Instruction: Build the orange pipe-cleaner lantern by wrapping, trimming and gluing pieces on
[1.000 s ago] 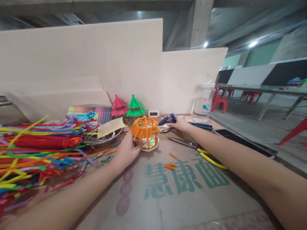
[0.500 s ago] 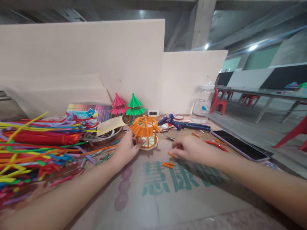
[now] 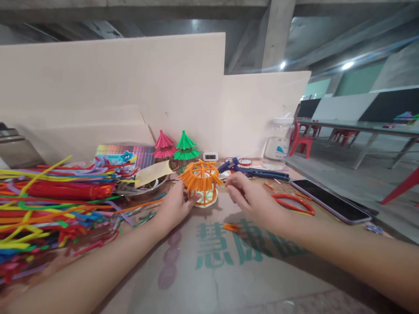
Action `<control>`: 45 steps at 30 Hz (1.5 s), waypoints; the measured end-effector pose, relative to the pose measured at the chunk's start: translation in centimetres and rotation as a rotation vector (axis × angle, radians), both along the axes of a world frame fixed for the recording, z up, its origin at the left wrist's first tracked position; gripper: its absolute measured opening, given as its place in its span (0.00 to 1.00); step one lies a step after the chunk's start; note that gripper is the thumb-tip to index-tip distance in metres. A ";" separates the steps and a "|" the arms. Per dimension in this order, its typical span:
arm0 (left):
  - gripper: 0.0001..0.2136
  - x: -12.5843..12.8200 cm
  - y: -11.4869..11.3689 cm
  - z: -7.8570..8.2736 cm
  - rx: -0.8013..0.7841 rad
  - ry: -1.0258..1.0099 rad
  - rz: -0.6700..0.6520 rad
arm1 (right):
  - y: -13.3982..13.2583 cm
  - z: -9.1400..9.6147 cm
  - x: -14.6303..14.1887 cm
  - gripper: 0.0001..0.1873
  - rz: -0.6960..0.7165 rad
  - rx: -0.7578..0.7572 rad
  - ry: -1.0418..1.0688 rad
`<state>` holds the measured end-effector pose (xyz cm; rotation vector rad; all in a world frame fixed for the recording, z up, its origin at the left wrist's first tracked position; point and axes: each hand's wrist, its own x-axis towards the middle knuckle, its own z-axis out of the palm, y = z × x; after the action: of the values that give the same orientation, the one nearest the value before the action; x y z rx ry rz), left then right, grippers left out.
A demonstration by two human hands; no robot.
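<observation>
A small orange pipe-cleaner pavilion [image 3: 200, 179] stands on a pale base in the middle of the cardboard-covered table [image 3: 229, 270]. My left hand [image 3: 176, 205] grips its left side, fingers curled against the posts. My right hand [image 3: 247, 198] is raised just right of the pavilion, thumb and fingers pinched on a short orange piece near its roof edge. More short orange pieces [image 3: 231, 227] lie on the cardboard below my right hand.
A heap of coloured pipe cleaners [image 3: 49, 205] fills the left. Pink [image 3: 163, 146] and green [image 3: 186, 146] finished pavilions stand behind. A blue glue gun [image 3: 235, 165], red-handled tool [image 3: 293, 203], phone [image 3: 330, 203] and plastic jar [image 3: 277, 141] lie to the right. Board panels wall the back.
My right hand left the glue gun, came down to the loose orange pieces, then rose pinched beside the pavilion's roof. My left hand stayed on the pavilion.
</observation>
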<state>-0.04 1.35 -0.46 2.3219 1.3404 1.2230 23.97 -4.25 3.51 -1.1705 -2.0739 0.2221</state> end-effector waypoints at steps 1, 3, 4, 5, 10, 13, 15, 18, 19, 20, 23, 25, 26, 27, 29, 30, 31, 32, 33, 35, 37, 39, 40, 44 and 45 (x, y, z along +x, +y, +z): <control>0.23 0.0 0.0 0.0 -0.011 0.025 -0.011 | 0.2 0.1 -0.3 0.08 0.036 0.009 0.078; 0.23 -0.1 0.0 0.0 -0.022 0.066 -0.026 | 0.4 -0.2 -0.8 0.11 0.119 0.008 0.227; 0.23 -0.1 0.0 0.0 -0.019 0.071 -0.028 | 0.5 -0.5 -1.0 0.13 0.162 -0.002 0.286; 0.23 -0.2 0.0 -0.1 -0.019 0.074 -0.029 | 0.5 -0.9 -1.1 0.14 0.198 -0.018 0.333; 0.22 -0.1 -0.1 0.1 -0.048 0.070 -0.021 | 0.4 -2.4 -1.1 0.09 0.205 -0.190 0.508; 0.21 0.1 -0.4 0.5 -0.030 0.073 -0.037 | 0.5 -2.4 -1.0 0.09 0.183 -0.269 0.592; 0.21 0.2 -0.5 0.6 -0.017 0.092 -0.028 | 0.5 -2.3 -1.0 0.11 0.167 -0.278 0.579; 0.21 0.2 -0.7 0.7 -0.010 0.149 0.010 | 0.3 -2.1 -1.0 0.12 0.154 -0.246 0.522; 0.21 0.2 -0.7 0.7 -0.005 0.162 0.021 | 0.2 -2.1 -1.0 0.12 0.151 -0.229 0.497; 0.21 0.2 -0.8 0.7 0.001 0.173 0.026 | 0.1 -2.0 -1.1 0.12 0.145 -0.210 0.466; 0.20 0.2 -0.9 0.7 0.020 0.193 0.031 | -0.1 -1.8 -1.1 0.14 0.119 -0.135 0.365; 0.19 0.2 -0.9 0.7 0.022 0.206 0.031 | -0.2 -1.7 -1.1 0.17 0.102 -0.087 0.298; 0.19 0.2 -1.0 0.7 0.025 0.211 0.031 | -0.1 -1.7 -1.2 0.17 0.092 -0.072 0.266; 0.19 0.2 -1.0 0.7 0.030 0.213 0.032 | 0.0 -1.7 -1.2 0.18 0.084 -0.062 0.238; 0.19 0.3 -0.9 0.7 0.041 0.220 0.029 | 0.2 -1.7 -1.2 0.19 0.075 -0.052 0.200; 0.19 0.3 -0.9 0.7 0.046 0.223 0.030 | 0.3 -1.7 -1.3 0.19 0.073 -0.047 0.188; 0.19 0.2 -0.9 0.7 0.050 0.226 0.029 | 0.4 -1.7 -1.3 0.19 0.069 -0.043 0.181; 0.18 0.2 -0.9 0.7 0.054 0.229 0.025 | 0.4 -1.7 -1.3 0.19 0.065 -0.040 0.175; 0.18 0.2 -0.9 0.7 0.060 0.231 0.020 | 0.5 -1.8 -1.4 0.20 0.059 -0.037 0.172; 0.18 0.2 -0.9 0.7 0.072 0.231 0.011 | 0.5 -1.8 -1.4 0.20 0.051 -0.042 0.171; 0.17 0.2 -1.0 0.7 0.083 0.234 0.005 | 0.5 -1.7 -1.5 0.21 0.051 -0.068 0.179; 0.17 0.1 -1.0 0.7 0.094 0.241 0.010 | 0.5 -1.7 -1.5 0.20 0.050 -0.128 0.218; 0.16 0.1 -1.0 0.7 0.099 0.245 0.012 | 0.5 -1.7 -1.6 0.20 0.048 -0.181 0.255; 0.16 0.2 -1.1 0.8 0.106 0.246 0.013 | 0.5 -2.0 -1.8 0.19 0.078 -0.502 0.521; 0.16 0.2 -1.1 0.8 0.111 0.248 0.013 | 0.6 -2.1 -1.8 0.19 0.105 -0.575 0.595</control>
<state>0.17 0.26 0.36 2.6184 1.3957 1.0655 22.18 -3.70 1.43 -1.1260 -1.5700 1.1303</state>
